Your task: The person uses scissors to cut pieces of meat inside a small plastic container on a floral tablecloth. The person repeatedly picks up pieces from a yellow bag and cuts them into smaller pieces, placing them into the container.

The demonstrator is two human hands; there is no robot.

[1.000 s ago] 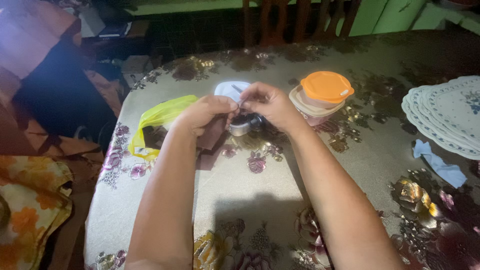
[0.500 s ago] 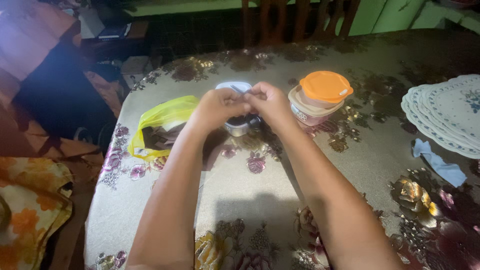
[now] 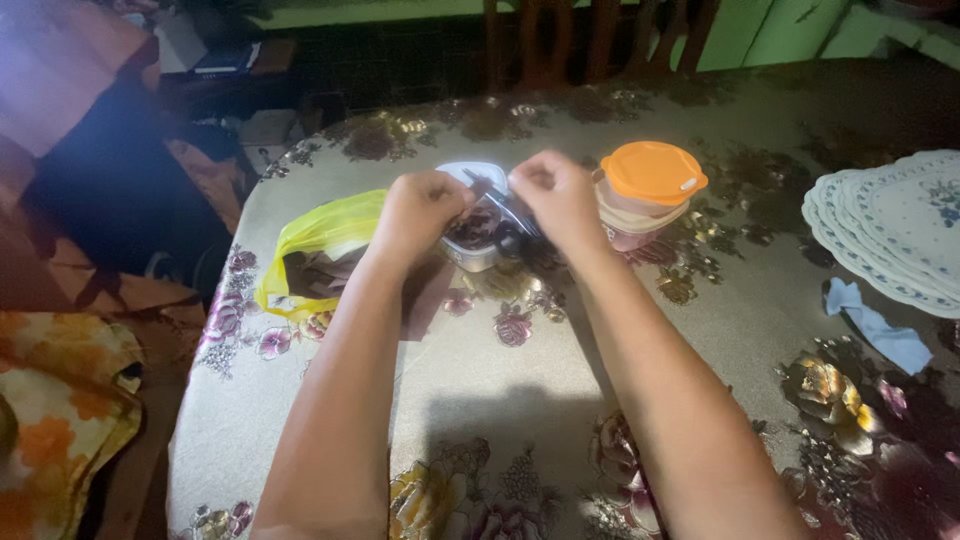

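My left hand (image 3: 418,212) and my right hand (image 3: 560,198) are both closed in a pinch above a small clear tub (image 3: 470,238) of dark contents. A thin dark strip (image 3: 492,189) stretches between the fingertips of the two hands. What the strip is made of is too small to tell. Just behind the tub lies a white lid (image 3: 468,171). Under my left wrist a dark brownish sheet (image 3: 428,298) lies flat on the flowered tablecloth (image 3: 500,400).
A clear container with an orange lid (image 3: 652,176) stands right of my right hand. An open yellow plastic bag (image 3: 322,232) lies to the left. White patterned plates (image 3: 900,225) are stacked at the right edge, a blue cloth (image 3: 876,327) before them. Wooden chairs (image 3: 590,35) stand behind.
My hands have drawn a little apart, left hand to the left and right hand to the right, and the tub of dark contents now shows between them.
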